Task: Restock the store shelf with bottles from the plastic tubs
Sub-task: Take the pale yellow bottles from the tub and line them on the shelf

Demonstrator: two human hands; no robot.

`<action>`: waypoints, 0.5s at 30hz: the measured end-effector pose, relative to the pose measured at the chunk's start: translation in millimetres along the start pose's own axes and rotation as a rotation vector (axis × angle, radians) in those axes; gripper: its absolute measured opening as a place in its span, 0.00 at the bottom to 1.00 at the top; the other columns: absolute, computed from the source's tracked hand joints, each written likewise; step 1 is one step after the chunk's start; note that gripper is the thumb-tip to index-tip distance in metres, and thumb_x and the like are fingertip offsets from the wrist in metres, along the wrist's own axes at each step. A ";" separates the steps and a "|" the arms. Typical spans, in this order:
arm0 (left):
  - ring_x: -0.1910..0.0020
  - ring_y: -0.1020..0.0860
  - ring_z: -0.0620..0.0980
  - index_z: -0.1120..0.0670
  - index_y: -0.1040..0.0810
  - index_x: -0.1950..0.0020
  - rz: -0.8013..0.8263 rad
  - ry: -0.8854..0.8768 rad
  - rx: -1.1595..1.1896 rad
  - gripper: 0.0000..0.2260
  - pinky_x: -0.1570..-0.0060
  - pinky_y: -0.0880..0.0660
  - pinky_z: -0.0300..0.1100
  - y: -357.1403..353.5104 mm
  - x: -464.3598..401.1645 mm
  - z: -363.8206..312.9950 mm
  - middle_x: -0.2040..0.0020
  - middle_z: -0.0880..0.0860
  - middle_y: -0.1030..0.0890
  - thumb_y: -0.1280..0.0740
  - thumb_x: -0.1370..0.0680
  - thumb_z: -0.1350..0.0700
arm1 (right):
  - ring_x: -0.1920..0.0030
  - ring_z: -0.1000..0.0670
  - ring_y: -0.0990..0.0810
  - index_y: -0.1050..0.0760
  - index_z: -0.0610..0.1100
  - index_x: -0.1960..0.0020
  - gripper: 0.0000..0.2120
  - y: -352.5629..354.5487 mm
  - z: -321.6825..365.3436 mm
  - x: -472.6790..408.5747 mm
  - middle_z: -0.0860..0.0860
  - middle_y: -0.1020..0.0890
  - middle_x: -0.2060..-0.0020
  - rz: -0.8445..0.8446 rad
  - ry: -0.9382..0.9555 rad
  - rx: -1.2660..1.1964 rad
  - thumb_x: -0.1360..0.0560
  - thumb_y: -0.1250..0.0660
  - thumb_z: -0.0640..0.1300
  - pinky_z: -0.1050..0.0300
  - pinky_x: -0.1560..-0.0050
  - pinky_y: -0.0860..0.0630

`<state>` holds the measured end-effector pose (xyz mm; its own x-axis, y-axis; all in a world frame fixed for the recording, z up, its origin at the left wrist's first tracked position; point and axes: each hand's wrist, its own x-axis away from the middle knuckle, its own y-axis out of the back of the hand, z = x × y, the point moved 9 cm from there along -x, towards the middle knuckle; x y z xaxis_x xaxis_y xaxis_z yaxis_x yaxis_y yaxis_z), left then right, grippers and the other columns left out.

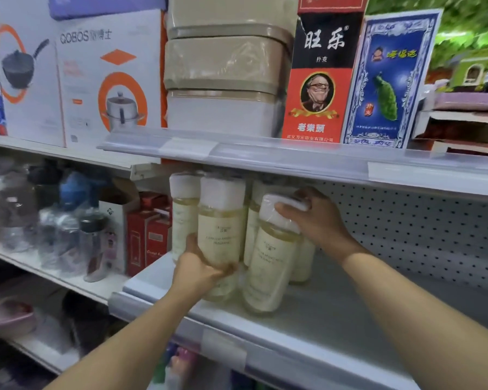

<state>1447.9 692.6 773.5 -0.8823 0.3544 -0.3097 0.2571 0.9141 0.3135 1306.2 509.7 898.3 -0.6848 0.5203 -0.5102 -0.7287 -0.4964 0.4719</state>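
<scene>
Two bottles being set on shelf (335,313) at once. Left hand (200,270) wraps low round front bottle (221,235), probably steadying it. Right hand (319,218) grips cap of tilted bottle (273,257), likely nudging into row. Tubs not visible.

Cookware boxes (76,77) (upper shelf), red cartons (147,235) below.

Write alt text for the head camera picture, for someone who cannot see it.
A person's left hand grips a pale bottle and the right hand holds the white cap of a tilted bottle, both on a grey store shelf beside more bottles of the same kind.
</scene>
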 end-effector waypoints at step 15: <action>0.41 0.24 0.57 0.54 0.38 0.32 0.055 0.108 -0.158 0.39 0.42 0.26 0.51 -7.6 -44.0 33.3 0.40 0.54 0.23 0.20 0.37 0.53 | 0.39 0.51 0.25 0.37 0.47 0.30 0.34 -52.2 -20.5 -20.1 0.53 0.25 0.38 0.083 -0.078 -0.159 0.30 0.31 0.60 0.54 0.41 0.26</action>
<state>1497.9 676.6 754.8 -0.9081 0.3719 -0.1926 0.2485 0.8485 0.4672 1358.1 510.9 869.2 -0.7457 0.5220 -0.4141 -0.6633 -0.6403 0.3874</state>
